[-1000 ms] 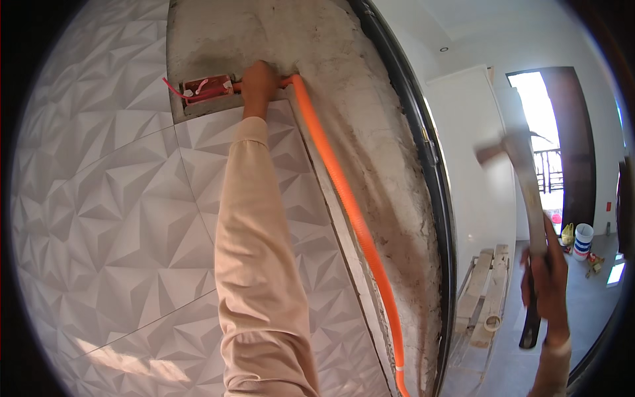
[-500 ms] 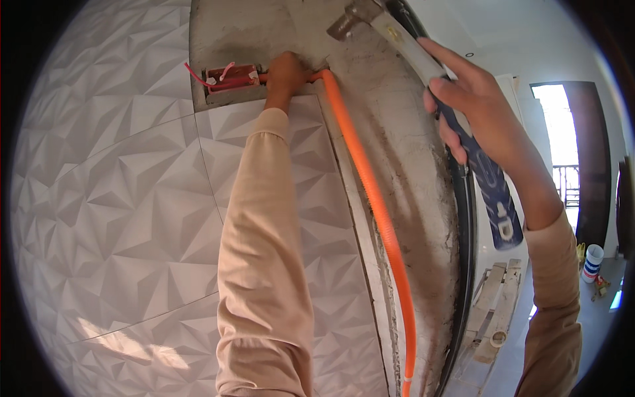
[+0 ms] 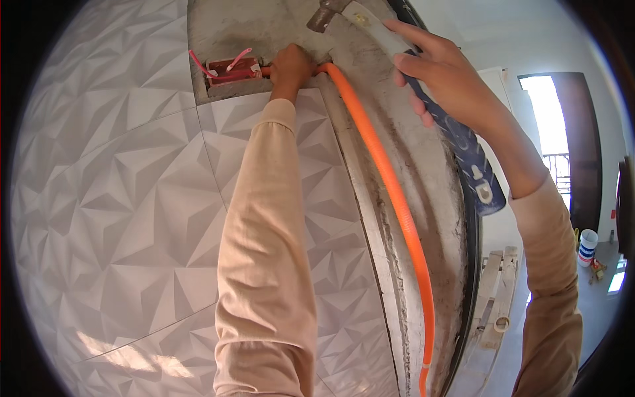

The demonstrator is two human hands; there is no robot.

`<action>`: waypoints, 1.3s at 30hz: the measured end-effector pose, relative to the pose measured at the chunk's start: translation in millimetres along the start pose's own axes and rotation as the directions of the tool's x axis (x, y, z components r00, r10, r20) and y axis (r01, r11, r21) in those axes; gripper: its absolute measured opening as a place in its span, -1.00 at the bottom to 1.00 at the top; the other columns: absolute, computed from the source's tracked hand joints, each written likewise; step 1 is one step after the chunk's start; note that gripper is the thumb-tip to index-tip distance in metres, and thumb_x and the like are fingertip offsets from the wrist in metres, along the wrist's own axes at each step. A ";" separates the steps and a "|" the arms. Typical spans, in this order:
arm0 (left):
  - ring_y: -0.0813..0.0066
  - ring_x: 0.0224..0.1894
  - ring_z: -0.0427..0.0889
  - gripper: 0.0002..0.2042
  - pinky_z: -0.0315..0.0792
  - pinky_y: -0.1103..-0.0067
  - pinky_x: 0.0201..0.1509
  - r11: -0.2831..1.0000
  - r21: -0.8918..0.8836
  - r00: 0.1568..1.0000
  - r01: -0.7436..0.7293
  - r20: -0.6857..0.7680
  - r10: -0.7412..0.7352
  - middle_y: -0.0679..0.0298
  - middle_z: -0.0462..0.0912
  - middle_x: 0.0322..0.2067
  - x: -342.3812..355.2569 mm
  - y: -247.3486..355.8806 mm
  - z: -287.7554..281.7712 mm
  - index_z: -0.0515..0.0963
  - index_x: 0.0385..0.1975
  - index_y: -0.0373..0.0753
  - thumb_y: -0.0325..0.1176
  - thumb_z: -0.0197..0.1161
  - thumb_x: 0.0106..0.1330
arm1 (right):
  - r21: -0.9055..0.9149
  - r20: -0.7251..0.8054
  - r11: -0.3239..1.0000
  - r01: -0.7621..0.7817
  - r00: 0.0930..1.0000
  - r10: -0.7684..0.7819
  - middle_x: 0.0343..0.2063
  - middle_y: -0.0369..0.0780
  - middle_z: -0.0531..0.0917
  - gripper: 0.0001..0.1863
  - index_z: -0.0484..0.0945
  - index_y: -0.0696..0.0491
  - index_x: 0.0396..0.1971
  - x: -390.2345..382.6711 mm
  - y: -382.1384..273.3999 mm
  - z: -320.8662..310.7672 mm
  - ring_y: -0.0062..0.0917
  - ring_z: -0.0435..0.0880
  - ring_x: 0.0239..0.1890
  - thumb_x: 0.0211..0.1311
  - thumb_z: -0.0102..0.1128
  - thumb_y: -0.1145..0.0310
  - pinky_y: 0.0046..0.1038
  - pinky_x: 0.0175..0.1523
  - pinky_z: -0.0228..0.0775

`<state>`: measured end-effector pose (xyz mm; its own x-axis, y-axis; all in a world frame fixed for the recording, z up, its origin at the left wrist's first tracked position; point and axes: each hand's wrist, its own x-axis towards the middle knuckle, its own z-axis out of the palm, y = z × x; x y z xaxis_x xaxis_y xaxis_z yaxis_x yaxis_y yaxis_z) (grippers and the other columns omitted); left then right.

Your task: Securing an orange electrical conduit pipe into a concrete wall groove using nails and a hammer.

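Note:
My left hand (image 3: pixel 292 68) is pressed against the bare cement strip of the wall, gripping the upper end of an orange corrugated conduit (image 3: pixel 390 192) where it bends toward a red electrical box (image 3: pixel 231 68) with pink wires sticking out. My right hand (image 3: pixel 442 78) is shut around the blue handle of a hammer (image 3: pixel 463 142). The hammer's metal head (image 3: pixel 325 13) is up at the top edge, just above and to the right of my left hand. The conduit runs down the cement channel to the bottom edge.
White tiles with raised geometric facets (image 3: pixel 132 198) cover the wall on the left. A dark curved trim (image 3: pixel 468 264) borders the cement strip. On the floor at right stand a wooden ladder-like frame (image 3: pixel 493 298) and a small bucket (image 3: pixel 587 246), near a doorway (image 3: pixel 562 132).
My right hand has swung the hammer from low at the far right up to the wall, its head now close above my left hand. The left hand stays on the conduit end.

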<state>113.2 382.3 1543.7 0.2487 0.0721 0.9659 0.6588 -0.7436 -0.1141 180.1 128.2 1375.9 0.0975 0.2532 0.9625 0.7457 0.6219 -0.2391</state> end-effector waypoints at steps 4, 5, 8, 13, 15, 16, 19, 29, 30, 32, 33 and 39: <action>0.10 -0.19 0.61 -0.62 0.50 0.39 -0.14 0.998 0.066 1.000 0.024 -0.018 -0.023 -0.01 0.62 -0.27 -5.0 0.8 -2.6 0.60 -0.34 -0.29 -0.15 0.43 -0.10 | -0.158 0.018 0.985 0.063 0.998 -0.061 -0.50 -0.21 0.46 -0.41 0.13 0.11 0.24 22.5 -2.0 11.6 -0.59 0.41 -0.75 0.15 -0.13 0.38 -0.54 -0.63 0.33; 0.10 -0.18 0.61 -0.61 0.50 0.39 -0.15 0.996 0.080 0.998 0.038 -0.044 -0.035 0.00 0.62 -0.27 -8.3 4.9 -1.8 0.60 -0.34 -0.28 -0.13 0.43 -0.11 | -0.217 0.012 0.974 0.070 0.998 -0.069 -0.51 -0.20 0.47 -0.40 0.13 0.12 0.24 28.7 -1.1 13.8 -0.58 0.42 -0.75 0.14 -0.14 0.38 -0.53 -0.62 0.34; 0.10 -0.18 0.61 -0.59 0.51 0.39 -0.16 0.996 0.067 0.995 0.053 -0.089 -0.047 0.01 0.62 -0.28 -17.3 17.3 -2.1 0.60 -0.36 -0.27 -0.10 0.44 -0.13 | -0.286 0.060 0.957 0.053 0.998 -0.037 -0.56 -0.18 0.48 -0.39 0.12 0.13 0.24 48.1 3.4 17.5 -0.55 0.43 -0.73 0.12 -0.14 0.38 -0.51 -0.59 0.36; 0.09 -0.19 0.61 -0.58 0.51 0.37 -0.18 0.996 0.067 0.992 0.067 -0.110 -0.059 0.02 0.62 -0.29 -16.5 10.8 -4.1 0.59 -0.40 -0.27 -0.08 0.46 -0.16 | -0.385 0.034 0.917 0.102 0.995 -0.096 -0.69 -0.15 0.51 -0.38 0.12 0.18 0.23 75.8 10.3 40.7 -0.48 0.47 -0.77 0.08 -0.18 0.42 -0.45 -0.54 0.40; 0.07 -0.20 0.61 -0.58 0.51 0.36 -0.20 0.998 0.041 0.993 0.052 -0.109 -0.047 0.01 0.62 -0.31 -14.9 11.8 -3.8 0.58 -0.42 -0.27 -0.08 0.47 -0.17 | -0.449 0.039 0.880 0.157 0.987 -0.156 -0.73 -0.14 0.51 -0.37 0.11 0.21 0.23 84.1 21.2 45.1 -0.46 0.48 -0.79 0.06 -0.19 0.44 -0.44 -0.53 0.41; 0.07 -0.20 0.61 -0.58 0.51 0.36 -0.20 0.997 0.041 0.993 0.059 -0.105 -0.054 0.01 0.62 -0.31 -14.6 9.0 -3.4 0.58 -0.42 -0.27 -0.08 0.47 -0.17 | -0.431 0.039 0.894 0.123 0.992 -0.118 -0.75 -0.14 0.51 -0.37 0.12 0.22 0.22 85.9 23.2 50.0 -0.45 0.48 -0.80 0.05 -0.19 0.44 -0.43 -0.52 0.41; 0.06 -0.21 0.61 -0.58 0.51 0.35 -0.21 0.999 0.031 0.992 0.039 -0.122 -0.035 0.00 0.62 -0.32 -14.0 7.8 -2.7 0.58 -0.42 -0.29 -0.09 0.47 -0.17 | -0.431 0.090 0.899 0.078 0.995 -0.043 -0.77 -0.13 0.51 -0.36 0.12 0.23 0.21 97.7 31.9 51.7 -0.44 0.49 -0.80 0.02 -0.17 0.44 -0.43 -0.52 0.41; 0.05 -0.21 0.61 -0.68 0.51 0.35 -0.19 0.996 0.051 0.981 0.075 -0.181 -0.065 -0.02 0.62 -0.32 -21.5 6.0 -3.5 0.59 -0.43 -0.29 -0.21 0.43 -0.11 | -0.340 -0.033 0.937 0.083 0.994 -0.100 -0.59 0.06 0.58 -0.47 0.21 0.34 0.10 87.8 6.2 37.0 -0.12 0.61 -0.48 0.08 -0.09 0.49 -0.27 -0.32 0.46; 0.06 -0.21 0.61 -0.68 0.51 0.35 -0.19 0.996 0.048 0.982 0.081 -0.176 -0.071 -0.02 0.62 -0.32 -18.6 13.9 -3.0 0.59 -0.43 -0.29 -0.20 0.43 -0.11 | -0.345 -0.042 0.935 0.077 0.994 -0.098 -0.59 0.06 0.58 -0.47 0.21 0.34 0.10 86.4 9.6 32.2 -0.12 0.61 -0.48 0.08 -0.09 0.49 -0.27 -0.32 0.46; 0.03 -0.19 0.60 -0.58 0.48 0.34 -0.16 0.997 0.024 0.990 0.070 -0.126 -0.066 -0.05 0.61 -0.32 -13.1 13.7 -3.8 0.57 -0.40 -0.32 -0.13 0.46 -0.17 | -0.368 0.306 0.894 0.256 0.941 -0.143 -0.73 -0.11 0.52 -0.34 0.14 0.17 0.23 84.8 21.6 31.8 -0.46 0.50 -0.78 0.00 -0.15 0.41 -0.44 -0.52 0.41; 0.01 -0.17 0.58 -0.48 0.46 0.32 -0.13 0.998 0.000 0.995 0.066 -0.079 -0.066 -0.08 0.60 -0.32 -11.3 13.2 -4.0 0.55 -0.38 -0.35 -0.06 0.50 -0.23 | -0.371 0.301 0.894 0.252 0.943 -0.141 -0.73 -0.11 0.52 -0.34 0.14 0.17 0.23 88.4 27.4 33.2 -0.46 0.50 -0.78 0.00 -0.15 0.41 -0.44 -0.52 0.41; 0.06 -0.23 0.62 -0.67 0.51 0.36 -0.19 0.992 0.114 0.985 0.045 -0.169 -0.026 0.01 0.63 -0.34 -22.1 15.1 -1.1 0.59 -0.42 -0.28 -0.18 0.43 -0.10 | -0.352 0.141 0.912 0.210 0.975 -0.170 -0.72 -0.09 0.54 -0.34 0.14 0.26 0.19 104.2 44.7 37.8 -0.43 0.52 -0.76 0.00 -0.11 0.41 -0.43 -0.52 0.42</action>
<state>116.9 368.8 1520.8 0.1080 -0.0225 0.9939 0.7464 -0.6586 -0.0960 198.7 210.4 1460.7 -0.1245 0.2457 0.9613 0.9327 0.3595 0.0289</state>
